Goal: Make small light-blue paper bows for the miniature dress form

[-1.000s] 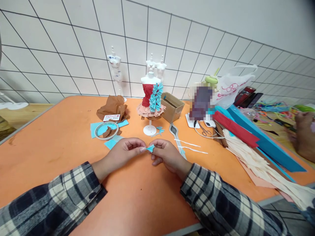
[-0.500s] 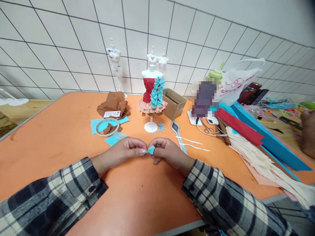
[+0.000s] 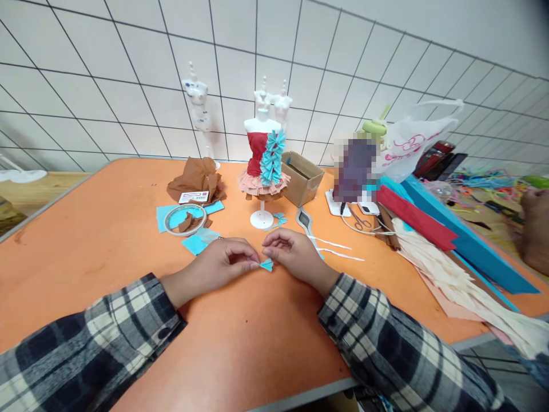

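Note:
My left hand [image 3: 223, 263] and my right hand [image 3: 291, 254] meet over the orange table [image 3: 86, 229], both pinching a small pleated blue paper piece [image 3: 266, 264] between fingertips. Just beyond them stands a small white mannequin [image 3: 262, 166] wearing a red bodice, a pink frilled skirt and a column of blue ruffles. A finished blue bow [image 3: 279, 218] lies by its round base.
A tape roll [image 3: 185, 220] on blue paper scraps and crumpled brown paper [image 3: 195, 178] lie at left. A cardboard box [image 3: 302, 184], scissors [image 3: 359, 220], white strips [image 3: 338, 247], stacked red, blue and cream paper sheets [image 3: 433, 240] and a plastic bag [image 3: 412, 146] lie right. Another person's hand [image 3: 534, 229] rests far right.
Both hands have shifted slightly away from me and lowered the blue piece toward the table; my right fingers have loosened from a curled fist into a fingertip pinch.

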`<state>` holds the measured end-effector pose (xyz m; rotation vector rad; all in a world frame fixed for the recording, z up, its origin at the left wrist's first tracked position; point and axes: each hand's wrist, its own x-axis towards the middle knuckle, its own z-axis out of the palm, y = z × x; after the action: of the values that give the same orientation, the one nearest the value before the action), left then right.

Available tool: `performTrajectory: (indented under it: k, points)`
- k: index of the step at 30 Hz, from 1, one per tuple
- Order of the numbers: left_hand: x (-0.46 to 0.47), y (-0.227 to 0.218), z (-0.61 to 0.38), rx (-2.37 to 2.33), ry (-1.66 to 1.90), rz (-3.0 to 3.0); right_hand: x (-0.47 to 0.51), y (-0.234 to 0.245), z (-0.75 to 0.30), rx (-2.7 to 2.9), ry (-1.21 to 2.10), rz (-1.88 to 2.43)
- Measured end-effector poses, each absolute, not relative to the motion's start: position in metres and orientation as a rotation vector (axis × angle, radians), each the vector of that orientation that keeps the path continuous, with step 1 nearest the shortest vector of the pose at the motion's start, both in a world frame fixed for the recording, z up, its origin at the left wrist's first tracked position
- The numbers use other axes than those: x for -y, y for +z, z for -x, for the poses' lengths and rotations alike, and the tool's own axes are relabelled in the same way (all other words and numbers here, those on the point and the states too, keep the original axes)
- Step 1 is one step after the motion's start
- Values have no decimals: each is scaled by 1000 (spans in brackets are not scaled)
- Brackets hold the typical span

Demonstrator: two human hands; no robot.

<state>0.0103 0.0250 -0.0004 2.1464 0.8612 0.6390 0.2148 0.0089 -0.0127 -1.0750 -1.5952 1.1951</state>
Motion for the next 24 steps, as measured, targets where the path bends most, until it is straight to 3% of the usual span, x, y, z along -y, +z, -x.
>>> performTrajectory:
  k: [9, 24]
  points:
    - [-21, 1, -8, -870, 967, -2545, -1, -6, -210, 1431, 1532, 1221]
    - [-25, -5, -12, -1080, 787, -2179, 0, -8, -208, 1548, 1361, 1264]
